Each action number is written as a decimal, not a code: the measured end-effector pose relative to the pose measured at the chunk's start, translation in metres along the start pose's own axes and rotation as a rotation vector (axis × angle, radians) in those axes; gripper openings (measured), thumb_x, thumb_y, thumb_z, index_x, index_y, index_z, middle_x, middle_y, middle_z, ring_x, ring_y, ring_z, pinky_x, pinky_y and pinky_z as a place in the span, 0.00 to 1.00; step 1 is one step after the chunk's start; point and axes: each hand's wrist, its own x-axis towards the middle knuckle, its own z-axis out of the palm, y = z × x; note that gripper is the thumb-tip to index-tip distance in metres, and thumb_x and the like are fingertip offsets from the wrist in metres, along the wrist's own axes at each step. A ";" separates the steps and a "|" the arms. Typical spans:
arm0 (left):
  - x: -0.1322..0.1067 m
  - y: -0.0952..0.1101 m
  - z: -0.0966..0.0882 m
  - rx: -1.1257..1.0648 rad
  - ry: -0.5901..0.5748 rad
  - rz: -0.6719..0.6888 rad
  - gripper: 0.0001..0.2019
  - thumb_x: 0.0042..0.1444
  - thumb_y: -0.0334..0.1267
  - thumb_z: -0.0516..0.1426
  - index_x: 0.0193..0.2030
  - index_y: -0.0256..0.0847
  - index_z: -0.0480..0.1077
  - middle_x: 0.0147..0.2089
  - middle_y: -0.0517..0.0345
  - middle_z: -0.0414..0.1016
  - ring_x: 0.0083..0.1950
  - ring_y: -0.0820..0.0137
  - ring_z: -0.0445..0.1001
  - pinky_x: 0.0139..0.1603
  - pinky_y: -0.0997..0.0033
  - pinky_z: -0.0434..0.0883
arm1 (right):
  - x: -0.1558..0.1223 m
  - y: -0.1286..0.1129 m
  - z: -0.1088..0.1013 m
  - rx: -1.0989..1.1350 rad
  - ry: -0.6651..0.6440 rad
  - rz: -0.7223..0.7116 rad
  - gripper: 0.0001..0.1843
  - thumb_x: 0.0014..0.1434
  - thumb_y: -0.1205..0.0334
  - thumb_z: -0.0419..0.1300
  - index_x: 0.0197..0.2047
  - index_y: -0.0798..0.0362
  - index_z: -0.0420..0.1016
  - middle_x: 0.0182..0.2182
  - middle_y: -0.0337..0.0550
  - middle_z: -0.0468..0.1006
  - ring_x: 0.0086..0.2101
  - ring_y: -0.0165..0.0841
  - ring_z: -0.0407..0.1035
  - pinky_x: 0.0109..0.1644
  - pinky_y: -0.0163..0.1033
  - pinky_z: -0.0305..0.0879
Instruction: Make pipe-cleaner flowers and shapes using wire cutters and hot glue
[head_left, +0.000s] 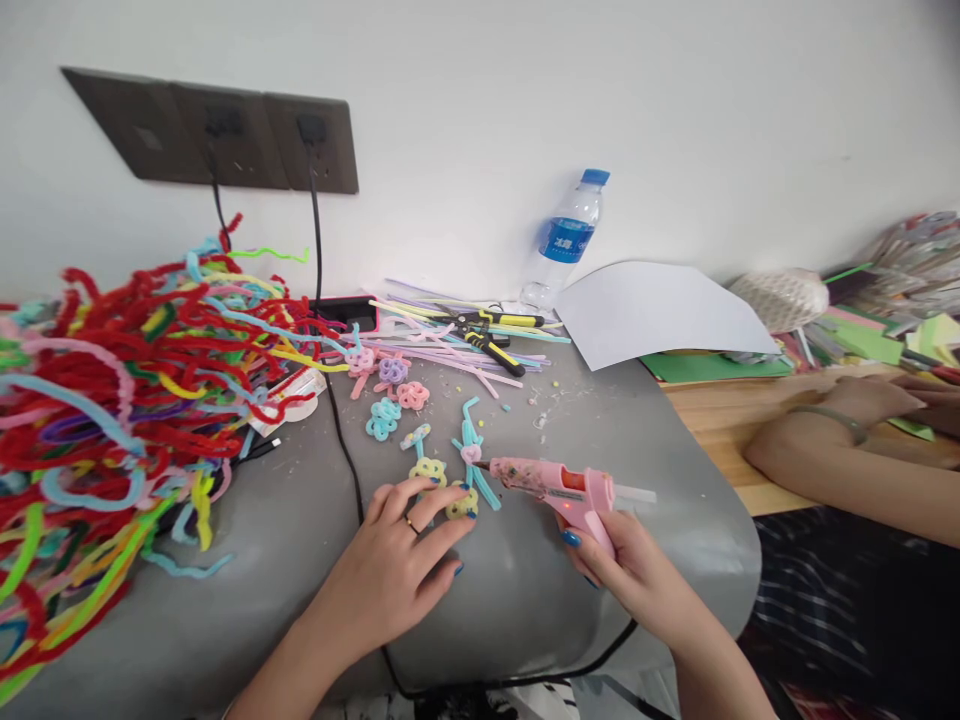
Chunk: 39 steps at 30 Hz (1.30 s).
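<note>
A pink hot glue gun (pixel 551 483) is gripped in my right hand (pixel 626 560), its nozzle pointing left. The tip is at the pink centre of a light-blue pipe-cleaner piece (pixel 471 453) lying on the grey table (pixel 300 560). My left hand (pixel 409 545) rests with fingers spread, the fingertips over two yellow pipe-cleaner flowers (pixel 460 503), partly hiding them. Just above lies a small clip with a blue stem (pixel 416 436). Farther back are a teal flower (pixel 383 419), a coral flower (pixel 412 395) and a purple flower (pixel 393 370).
A large tangle of coloured pipe cleaners (pixel 150 370) covers the left side. Yellow-black pliers (pixel 495 352) lie among straight pipe cleaners at the back. A water bottle (pixel 568 240) leans against the wall by white paper (pixel 660 305). A black cable (pixel 341 430) crosses the table. Another person's arm (pixel 840 460) rests at right.
</note>
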 end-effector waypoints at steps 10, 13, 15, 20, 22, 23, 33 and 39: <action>0.001 0.001 -0.001 0.028 0.011 0.004 0.16 0.62 0.31 0.56 0.55 0.46 0.71 0.63 0.56 0.71 0.62 0.59 0.63 0.57 0.56 0.61 | -0.001 0.000 -0.002 -0.020 0.013 0.020 0.27 0.66 0.39 0.48 0.26 0.51 0.63 0.19 0.36 0.65 0.21 0.29 0.56 0.24 0.34 0.54; 0.001 0.001 -0.001 0.032 0.008 0.005 0.16 0.62 0.31 0.56 0.55 0.46 0.72 0.63 0.55 0.71 0.62 0.58 0.63 0.57 0.55 0.62 | -0.004 0.002 -0.002 0.007 -0.009 0.021 0.26 0.67 0.40 0.48 0.26 0.51 0.62 0.19 0.36 0.63 0.21 0.28 0.54 0.24 0.34 0.53; 0.001 0.000 -0.001 0.027 0.008 0.006 0.16 0.62 0.31 0.55 0.56 0.46 0.71 0.63 0.55 0.71 0.62 0.58 0.63 0.57 0.55 0.62 | -0.005 0.005 -0.001 0.023 -0.004 0.024 0.26 0.67 0.41 0.47 0.26 0.51 0.63 0.19 0.36 0.63 0.21 0.28 0.53 0.24 0.34 0.53; 0.000 0.000 0.000 0.024 0.002 0.003 0.16 0.62 0.32 0.56 0.56 0.46 0.71 0.64 0.55 0.70 0.63 0.57 0.62 0.58 0.54 0.61 | 0.001 0.003 0.000 0.028 0.034 0.001 0.27 0.67 0.40 0.47 0.25 0.51 0.62 0.18 0.36 0.62 0.20 0.28 0.54 0.24 0.34 0.52; 0.000 0.000 -0.001 0.024 -0.001 0.001 0.16 0.62 0.32 0.56 0.56 0.46 0.71 0.64 0.55 0.70 0.63 0.58 0.62 0.58 0.55 0.61 | 0.004 -0.003 -0.001 0.047 -0.005 0.002 0.26 0.67 0.41 0.48 0.25 0.51 0.62 0.18 0.35 0.61 0.20 0.28 0.54 0.23 0.34 0.52; 0.000 0.000 -0.001 0.024 -0.002 -0.001 0.16 0.62 0.32 0.56 0.56 0.46 0.71 0.64 0.56 0.70 0.63 0.58 0.62 0.58 0.55 0.61 | 0.005 -0.005 -0.001 0.058 -0.022 0.007 0.25 0.67 0.42 0.49 0.26 0.52 0.62 0.18 0.35 0.61 0.20 0.28 0.54 0.23 0.33 0.52; 0.000 -0.001 0.000 0.013 0.009 0.005 0.15 0.63 0.32 0.56 0.56 0.46 0.71 0.63 0.56 0.71 0.63 0.58 0.62 0.59 0.55 0.61 | 0.006 -0.008 -0.001 0.032 -0.035 0.019 0.23 0.67 0.46 0.50 0.28 0.53 0.68 0.19 0.35 0.61 0.21 0.28 0.54 0.23 0.33 0.53; -0.001 0.000 0.000 0.021 0.000 0.003 0.15 0.63 0.32 0.56 0.56 0.46 0.71 0.63 0.57 0.71 0.63 0.58 0.62 0.59 0.54 0.61 | 0.007 -0.007 -0.001 -0.035 0.005 0.006 0.21 0.67 0.46 0.51 0.44 0.54 0.77 0.21 0.39 0.68 0.22 0.31 0.60 0.23 0.34 0.58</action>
